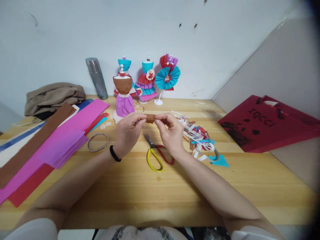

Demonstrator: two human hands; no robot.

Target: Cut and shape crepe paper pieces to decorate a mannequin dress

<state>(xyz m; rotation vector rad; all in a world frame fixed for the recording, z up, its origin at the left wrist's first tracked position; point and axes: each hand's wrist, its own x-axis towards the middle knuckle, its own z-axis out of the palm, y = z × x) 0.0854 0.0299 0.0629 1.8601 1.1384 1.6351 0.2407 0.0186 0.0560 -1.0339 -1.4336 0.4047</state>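
Note:
Between my two hands, above the table, is a short brown strip of crepe paper (150,118). My left hand (130,133) pinches its left end between thumb and fingers. The right end is pinched by my right hand (171,133). Below them lie scissors (155,152) with one yellow and one red handle, blades a little apart. Just behind my left hand stands a small dress form (124,96) with a brown top and a purple skirt.
Crepe paper sheets (62,133) and a roll of tape (97,142) lie left. Further dress forms (147,80) and a flask (97,78) stand at the back. Paper scraps (201,138) and a red bag (265,123) are on the right.

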